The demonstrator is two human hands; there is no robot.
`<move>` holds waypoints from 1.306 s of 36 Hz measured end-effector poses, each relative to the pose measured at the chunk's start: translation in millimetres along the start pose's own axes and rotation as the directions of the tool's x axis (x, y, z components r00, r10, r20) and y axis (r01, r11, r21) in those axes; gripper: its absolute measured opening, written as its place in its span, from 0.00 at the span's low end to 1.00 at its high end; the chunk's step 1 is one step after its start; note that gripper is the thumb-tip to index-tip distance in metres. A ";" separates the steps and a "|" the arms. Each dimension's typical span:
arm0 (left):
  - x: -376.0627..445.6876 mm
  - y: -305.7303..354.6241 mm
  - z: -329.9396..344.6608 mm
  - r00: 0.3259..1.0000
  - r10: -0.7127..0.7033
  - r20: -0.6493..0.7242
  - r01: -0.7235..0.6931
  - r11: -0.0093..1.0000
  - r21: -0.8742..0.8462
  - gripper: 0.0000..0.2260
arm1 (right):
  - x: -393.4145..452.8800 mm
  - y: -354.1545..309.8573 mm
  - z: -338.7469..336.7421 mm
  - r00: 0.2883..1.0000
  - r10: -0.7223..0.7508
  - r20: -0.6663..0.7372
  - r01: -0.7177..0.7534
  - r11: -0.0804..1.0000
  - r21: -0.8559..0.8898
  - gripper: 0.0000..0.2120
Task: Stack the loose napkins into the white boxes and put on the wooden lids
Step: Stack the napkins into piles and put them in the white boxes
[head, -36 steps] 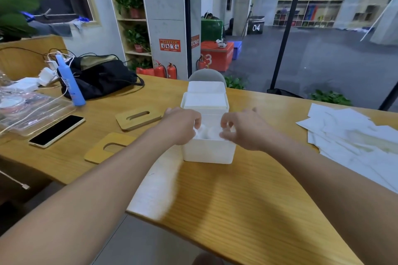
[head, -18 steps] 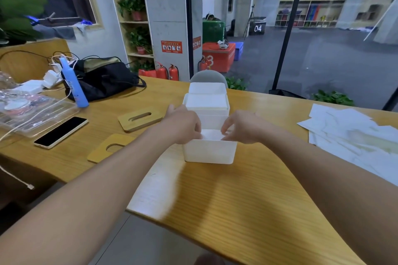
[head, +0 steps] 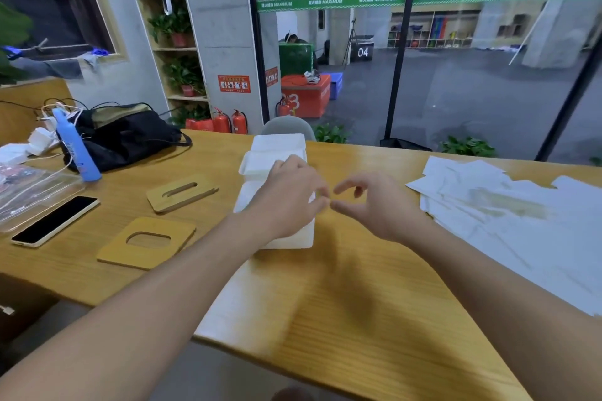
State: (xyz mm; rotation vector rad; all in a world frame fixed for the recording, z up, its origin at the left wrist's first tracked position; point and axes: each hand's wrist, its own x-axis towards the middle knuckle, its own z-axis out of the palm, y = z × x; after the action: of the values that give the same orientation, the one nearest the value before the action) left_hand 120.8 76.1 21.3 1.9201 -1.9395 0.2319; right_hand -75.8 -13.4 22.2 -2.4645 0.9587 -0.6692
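Left hand (head: 290,198) over near box (head: 293,238), fingers loosely curled, holding nothing visible; right hand (head: 374,205) just beside it, above table (head: 358,303), fingers relaxed, empty

The wooden table (head: 374,296) carries three white boxes (head: 286,239) in a row, the nearest directly under the left grip (head: 293,202). Left of that grip lie two wooden lids (head: 147,242), one nearer, one farther (head: 181,192). Farther left sit a phone (head: 55,220), a blue bottle (head: 76,146), a black bag (head: 127,133) and a clear plastic case (head: 32,195). Right of the right grip (head: 374,205) loose napkins (head: 508,215) spread out
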 end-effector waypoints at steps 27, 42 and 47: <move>50.3 184.1 171.0 0.919 0.254 0.302 -0.173 0.947 -0.270 0.15 | -144.4 227.9 -40.3 0.926 0.309 -0.216 -0.373 0.835 -0.404 0.37; 22.1 122.4 149.6 0.957 0.191 0.219 -0.128 0.954 -0.271 0.11 | -110.9 194.6 -18.7 0.973 0.210 -0.093 -0.227 0.942 -0.247 0.41; 27.5 117.1 149.7 0.959 0.114 0.260 -0.029 0.950 -0.311 0.18 | -105.0 191.3 -30.1 0.996 0.077 -0.036 -0.083 0.966 -0.245 0.29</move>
State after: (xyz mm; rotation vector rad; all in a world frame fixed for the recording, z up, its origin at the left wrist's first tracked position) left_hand -18.5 -2.6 -84.9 1.7503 -2.0774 -0.3174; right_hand -258.4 -75.1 -84.5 -2.6180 1.2104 -0.5869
